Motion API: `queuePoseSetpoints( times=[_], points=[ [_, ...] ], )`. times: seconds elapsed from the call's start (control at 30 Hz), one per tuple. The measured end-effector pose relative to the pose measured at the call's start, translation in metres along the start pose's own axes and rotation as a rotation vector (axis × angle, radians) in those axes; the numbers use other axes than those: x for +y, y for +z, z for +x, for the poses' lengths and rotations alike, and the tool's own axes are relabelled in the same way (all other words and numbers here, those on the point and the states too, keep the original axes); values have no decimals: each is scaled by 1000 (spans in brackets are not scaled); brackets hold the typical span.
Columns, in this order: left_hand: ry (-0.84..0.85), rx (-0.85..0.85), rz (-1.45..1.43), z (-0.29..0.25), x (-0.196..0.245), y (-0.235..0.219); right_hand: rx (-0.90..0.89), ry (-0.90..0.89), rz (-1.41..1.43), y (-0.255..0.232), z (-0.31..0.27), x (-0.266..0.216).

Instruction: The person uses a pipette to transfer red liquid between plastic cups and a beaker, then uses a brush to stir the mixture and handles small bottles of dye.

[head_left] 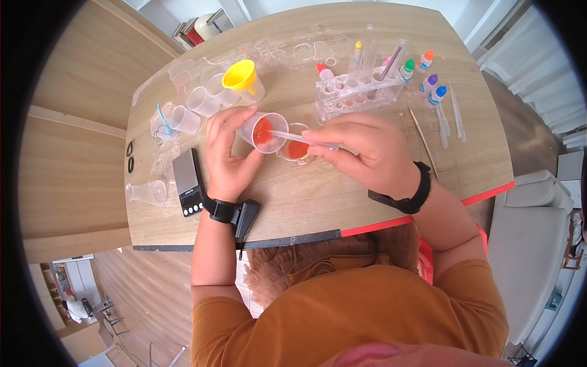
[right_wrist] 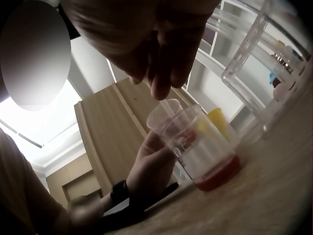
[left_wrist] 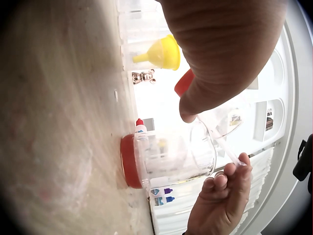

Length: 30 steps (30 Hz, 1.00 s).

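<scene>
My left hand point(head_left: 229, 150) grips a clear plastic cup point(head_left: 278, 125), tilted with its mouth toward the right hand and red-orange liquid inside. The fingers and thumb wrap its sides. My right hand point(head_left: 370, 153) pinches a translucent plastic pipette point(head_left: 293, 137) between thumb and fingers, its far end inside the cup's mouth. Right below stands a clear beaker point(right_wrist: 205, 152) on the table, a layer of red liquid at its bottom. The pipette crosses over the beaker's rim in the head view. In the left wrist view the left hand point(left_wrist: 225, 49) hides most of the cup.
A yellow funnel point(head_left: 239, 74) sits in a cup behind, beside several clear cups point(head_left: 203, 101). At back right are a test tube rack point(head_left: 361, 95) and dropper bottles point(head_left: 438, 95). A black scale point(head_left: 188, 182) and a flask point(head_left: 147, 192) stand left; a wooden stick point(head_left: 423, 140) lies right.
</scene>
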<state>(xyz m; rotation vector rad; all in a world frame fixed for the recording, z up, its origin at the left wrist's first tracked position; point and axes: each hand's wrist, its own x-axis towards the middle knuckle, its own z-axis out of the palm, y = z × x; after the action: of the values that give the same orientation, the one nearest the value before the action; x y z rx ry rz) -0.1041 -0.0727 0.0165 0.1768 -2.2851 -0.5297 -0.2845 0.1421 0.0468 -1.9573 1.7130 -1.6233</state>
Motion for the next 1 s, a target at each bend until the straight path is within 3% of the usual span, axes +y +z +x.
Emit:
queuePoseSetpoints(
  times=[0.2, 0.37, 0.6, 0.8, 1.0],
  points=[
    [5, -20, 23, 0, 0, -1, 32, -24, -29, 1, -2, 1],
    [-10, -20, 14, -1, 0, 0, 24, 75, -5, 0, -2, -4],
    [-8, -4, -4, 0, 0, 2, 54, 46, 29, 2, -1, 0],
    [-26, 11, -24, -1, -2, 3, 77, 129, 110, -5, 1, -4],
    [-14, 2, -19, -1, -4, 1, 212, 132, 194, -10, 0, 1]
  ],
)
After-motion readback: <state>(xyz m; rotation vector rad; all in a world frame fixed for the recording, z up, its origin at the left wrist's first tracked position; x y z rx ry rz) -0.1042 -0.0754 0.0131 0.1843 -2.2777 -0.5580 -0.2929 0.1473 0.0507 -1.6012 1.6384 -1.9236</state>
